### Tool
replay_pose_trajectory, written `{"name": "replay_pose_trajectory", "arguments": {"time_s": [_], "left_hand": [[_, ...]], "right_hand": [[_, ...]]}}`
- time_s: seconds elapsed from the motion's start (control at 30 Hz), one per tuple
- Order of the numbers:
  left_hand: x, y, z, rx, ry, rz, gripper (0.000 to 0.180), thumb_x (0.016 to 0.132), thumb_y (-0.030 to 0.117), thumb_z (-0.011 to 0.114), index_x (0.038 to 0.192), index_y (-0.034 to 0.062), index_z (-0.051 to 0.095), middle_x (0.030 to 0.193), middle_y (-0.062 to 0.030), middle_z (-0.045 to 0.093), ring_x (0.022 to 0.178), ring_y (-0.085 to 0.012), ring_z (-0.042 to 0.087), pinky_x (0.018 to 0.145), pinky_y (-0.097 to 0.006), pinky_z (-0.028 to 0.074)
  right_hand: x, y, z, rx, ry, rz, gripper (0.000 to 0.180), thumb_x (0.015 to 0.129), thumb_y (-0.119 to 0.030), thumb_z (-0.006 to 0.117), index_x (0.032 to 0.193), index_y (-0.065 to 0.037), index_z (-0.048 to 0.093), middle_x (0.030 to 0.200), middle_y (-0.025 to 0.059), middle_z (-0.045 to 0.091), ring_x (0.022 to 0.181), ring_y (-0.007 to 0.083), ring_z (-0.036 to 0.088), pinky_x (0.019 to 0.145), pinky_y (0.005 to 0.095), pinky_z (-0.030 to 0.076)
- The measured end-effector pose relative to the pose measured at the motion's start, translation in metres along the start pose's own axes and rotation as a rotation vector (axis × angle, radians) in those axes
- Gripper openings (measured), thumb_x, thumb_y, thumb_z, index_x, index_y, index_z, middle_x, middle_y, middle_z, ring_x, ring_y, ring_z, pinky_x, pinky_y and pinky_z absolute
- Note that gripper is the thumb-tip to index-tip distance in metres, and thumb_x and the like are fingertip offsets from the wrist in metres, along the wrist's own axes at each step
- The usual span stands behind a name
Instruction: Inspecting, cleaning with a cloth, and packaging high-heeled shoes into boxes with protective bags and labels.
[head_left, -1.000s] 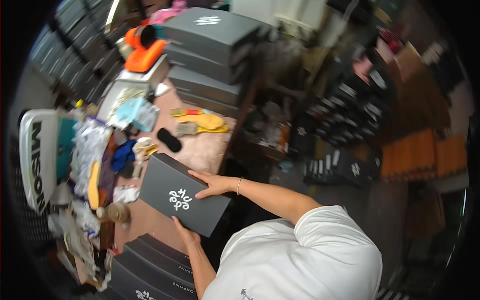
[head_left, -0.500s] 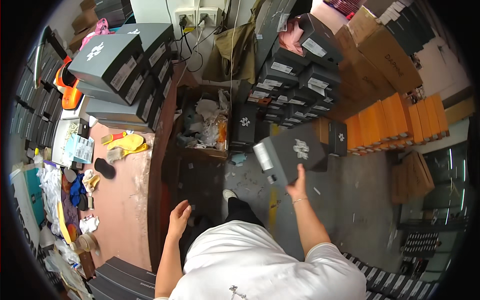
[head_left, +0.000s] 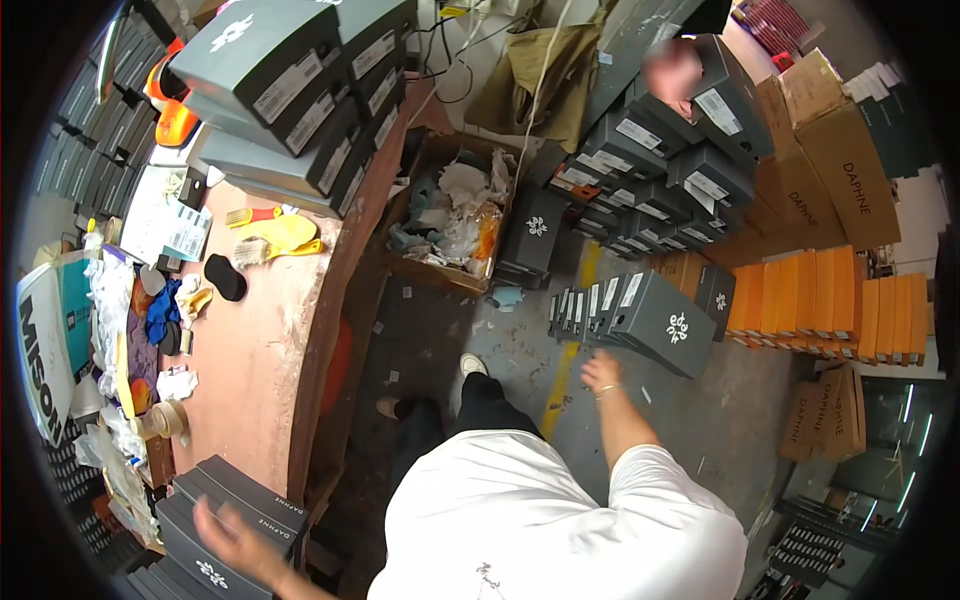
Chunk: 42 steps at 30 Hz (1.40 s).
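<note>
- Nearest me, the left hand [head_left: 238, 545] has swung over to the stack of dark grey shoeboxes [head_left: 225, 485] at the near end of the bench [head_left: 235, 390]; half a second ago it hung in the air beside the bench's right edge. It is blurred, but I read thumb and fingers as apart with nothing between them; whether it touches the boxes I cannot tell.
- On the floor side, right of the bench, I see the right hand [head_left: 602, 374] empty, its fingers loosely bent and apart. Half a second ago it carried a grey shoebox with the thumb on the lid.
- That shoebox, as I judge it, is now the logo-lidded grey shoebox [head_left: 665, 325] just beyond the fingertips, down on the floor side of the bench. It tilts at the near end of a row of similar boxes [head_left: 581, 305].
- To me, this means one box has been let go and both hands are free.
- On the bench, farther up, the red-and-yellow-handled brush [head_left: 255, 215] and the black insole-shaped pad [head_left: 225, 277] lie where they were.
- Farther off, a carton of crumpled paper [head_left: 440, 275] sits right of the bench's far part, and a row of orange boxes [head_left: 800, 300] stands well to the bench's right.
</note>
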<state>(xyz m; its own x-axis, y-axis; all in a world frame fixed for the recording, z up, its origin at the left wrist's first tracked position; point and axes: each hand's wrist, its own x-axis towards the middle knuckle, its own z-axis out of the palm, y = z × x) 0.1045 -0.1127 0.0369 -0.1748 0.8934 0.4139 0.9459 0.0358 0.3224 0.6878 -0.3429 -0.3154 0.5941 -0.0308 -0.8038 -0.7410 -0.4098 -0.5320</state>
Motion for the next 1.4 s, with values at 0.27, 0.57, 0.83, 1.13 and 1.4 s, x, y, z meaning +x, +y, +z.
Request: {"name": "replay_pose_trajectory", "arguments": {"time_s": [0.27, 0.57, 0.83, 1.13, 1.4], "left_hand": [[-0.081, -0.223, -0.100, 0.613, -0.054, -0.425, 0.054, 0.096, 0.042, 0.043, 0.112, -0.0079, 0.057, 0.109, -0.0293, 0.058, 0.103, -0.0450, 0.052, 0.090, -0.047, 0.042], [-0.058, -0.233, -0.127, 0.318, -0.016, -0.700, 0.056, 0.083, 0.039, 0.069, 0.116, -0.0058, 0.058, 0.111, -0.0264, 0.061, 0.095, -0.0403, 0.060, 0.082, -0.045, 0.049], [-0.056, -0.180, -0.053, -0.900, -0.006, -1.115, 0.055, 0.091, 0.030, 0.059, 0.132, -0.0040, 0.043, 0.128, -0.0200, 0.050, 0.113, -0.0312, 0.051, 0.094, -0.040, 0.043], [-0.016, -0.140, 0.138, -0.984, -0.437, -1.243, 0.055, 0.087, 0.039, 0.063, 0.126, 0.0040, 0.046, 0.109, -0.0074, 0.051, 0.092, -0.0163, 0.050, 0.077, -0.029, 0.040], [-0.019, -0.116, 0.167, -1.081, -0.663, -1.323, 0.073, 0.079, 0.061, 0.063, 0.130, 0.0123, 0.043, 0.111, -0.0047, 0.048, 0.090, -0.0158, 0.046, 0.083, -0.038, 0.041]], "right_hand": [[-0.323, 0.098, 0.328, -0.878, -1.474, -0.480, 0.041, 0.086, -0.030, 0.063, 0.116, -0.003, 0.059, 0.101, 0.0111, 0.066, 0.087, 0.0189, 0.064, 0.074, 0.0306, 0.052], [-0.556, 0.194, 0.359, -0.948, -2.224, -0.567, 0.073, 0.088, -0.048, 0.055, 0.137, 0.002, 0.034, 0.126, 0.0276, 0.047, 0.117, 0.0380, 0.047, 0.098, 0.0404, 0.039], [-0.535, 0.130, 0.389, -0.787, -2.144, -0.168, 0.083, 0.085, -0.040, 0.065, 0.145, -0.001, 0.023, 0.143, 0.0207, 0.034, 0.132, 0.0279, 0.033, 0.108, 0.0348, 0.029], [-0.411, 0.057, 0.448, -0.894, -1.639, -0.461, 0.066, 0.089, -0.033, 0.057, 0.140, 0.001, 0.034, 0.142, 0.0198, 0.039, 0.131, 0.0277, 0.037, 0.108, 0.0331, 0.029], [-0.367, 0.104, 0.433, -0.914, -1.239, -0.929, 0.064, 0.088, -0.041, 0.056, 0.133, 0.003, 0.043, 0.134, 0.0253, 0.045, 0.126, 0.0364, 0.042, 0.105, 0.0393, 0.033]]}}
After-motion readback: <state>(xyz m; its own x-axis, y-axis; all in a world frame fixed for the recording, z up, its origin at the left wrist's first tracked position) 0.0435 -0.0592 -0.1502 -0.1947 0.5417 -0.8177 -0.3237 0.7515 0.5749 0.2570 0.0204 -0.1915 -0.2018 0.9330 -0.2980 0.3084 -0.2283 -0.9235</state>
